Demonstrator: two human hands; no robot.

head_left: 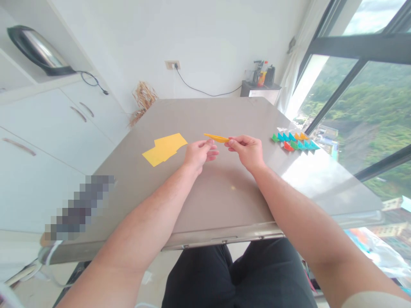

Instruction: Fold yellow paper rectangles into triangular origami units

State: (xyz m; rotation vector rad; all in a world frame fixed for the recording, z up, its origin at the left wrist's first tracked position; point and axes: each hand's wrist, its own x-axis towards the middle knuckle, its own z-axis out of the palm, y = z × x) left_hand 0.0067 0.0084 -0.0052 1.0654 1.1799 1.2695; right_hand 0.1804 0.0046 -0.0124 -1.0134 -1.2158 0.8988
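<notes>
I see a person's two bare hands over a grey table [221, 201]. The right hand [248, 150] pinches one end of a folded yellow paper [218, 139] between thumb and fingers. The left hand [199, 155] curls by its other end; I can't quite tell whether it grips. Overlapping yellow sheets [163, 150] lie just left; rows of small coloured folded shapes [293, 145] stand far right, near the window [379, 98].

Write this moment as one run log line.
right hand: pinching folded yellow paper | left hand: at other end, grip unclear | yellow sheets: table, left | folded coloured papers: table, right
</notes>
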